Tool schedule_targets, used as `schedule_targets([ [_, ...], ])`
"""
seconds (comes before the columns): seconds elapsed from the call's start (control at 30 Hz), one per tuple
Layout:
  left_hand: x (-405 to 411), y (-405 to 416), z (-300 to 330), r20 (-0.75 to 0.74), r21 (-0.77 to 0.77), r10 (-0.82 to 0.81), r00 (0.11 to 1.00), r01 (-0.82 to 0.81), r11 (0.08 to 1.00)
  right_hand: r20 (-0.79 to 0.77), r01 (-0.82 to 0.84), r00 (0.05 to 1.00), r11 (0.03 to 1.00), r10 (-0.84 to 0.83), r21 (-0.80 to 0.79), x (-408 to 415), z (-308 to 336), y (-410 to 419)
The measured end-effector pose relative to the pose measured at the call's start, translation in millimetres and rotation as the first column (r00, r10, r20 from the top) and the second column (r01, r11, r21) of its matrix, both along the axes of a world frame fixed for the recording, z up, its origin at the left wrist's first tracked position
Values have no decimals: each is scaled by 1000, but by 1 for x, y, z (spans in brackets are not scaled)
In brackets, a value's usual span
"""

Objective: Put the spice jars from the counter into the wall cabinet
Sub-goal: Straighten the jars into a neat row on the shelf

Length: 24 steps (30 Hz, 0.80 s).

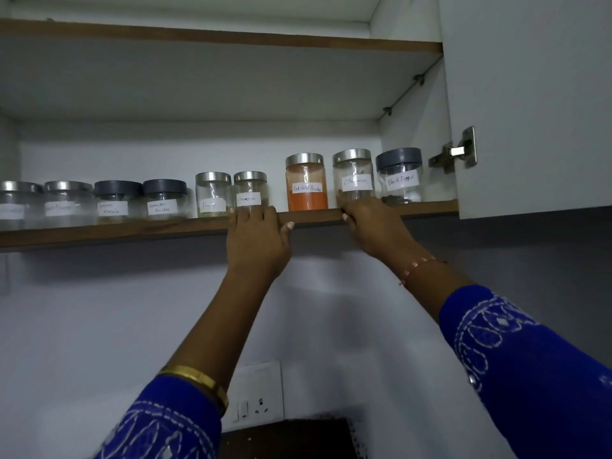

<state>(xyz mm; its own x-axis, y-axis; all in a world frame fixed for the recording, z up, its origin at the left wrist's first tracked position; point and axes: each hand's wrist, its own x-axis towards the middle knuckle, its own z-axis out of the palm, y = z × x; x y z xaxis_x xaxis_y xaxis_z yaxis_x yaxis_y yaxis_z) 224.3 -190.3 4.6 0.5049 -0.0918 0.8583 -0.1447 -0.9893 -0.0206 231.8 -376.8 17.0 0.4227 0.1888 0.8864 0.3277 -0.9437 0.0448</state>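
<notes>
A row of labelled glass spice jars stands on the lower shelf of the open wall cabinet. My left hand reaches up to the shelf edge. Its fingertips touch the bottom front of a small steel-lidded jar, and the thumb lies along the shelf edge. My right hand reaches up with its fingers against the lower front of the taller cinnamon jar. The red chilli powder jar stands between the two hands. A grey-lidded black pepper jar is at the far right.
Several more jars fill the shelf to the left, among them a fennel jar and a coriander powder jar. The open cabinet door with its hinge hangs at the right. A bare upper shelf runs above. A wall socket sits below.
</notes>
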Motion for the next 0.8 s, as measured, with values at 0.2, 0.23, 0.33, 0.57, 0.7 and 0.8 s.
schedule_targets([
  [0.2, -2, -4, 11, 119, 33, -49, 992, 46, 998, 60, -134, 990, 967, 124, 215, 9, 17, -13],
  [0.23, -4, -6, 14, 113, 76, -82, 990, 74, 994, 45, -160, 987, 944, 154, 288, 11, 22, -16],
  [0.33, 4, -22, 30, -123, 57, -231, 965, 240, 969, -56, -153, 980, 904, 190, 400, 24, 37, -26],
  [0.57, 29, -76, 76, -563, -64, -168, 810, 160, 985, -225, -86, 955, 908, 192, 410, 72, 65, -30],
  [0.7, 50, -74, 90, -664, -73, -104, 741, 74, 995, -353, -26, 929, 971, 112, 239, 99, 76, -25],
  [0.8, 62, -73, 97, -702, -197, -185, 688, 62, 978, -512, 40, 859, 994, 19, 103, 114, 85, -18],
])
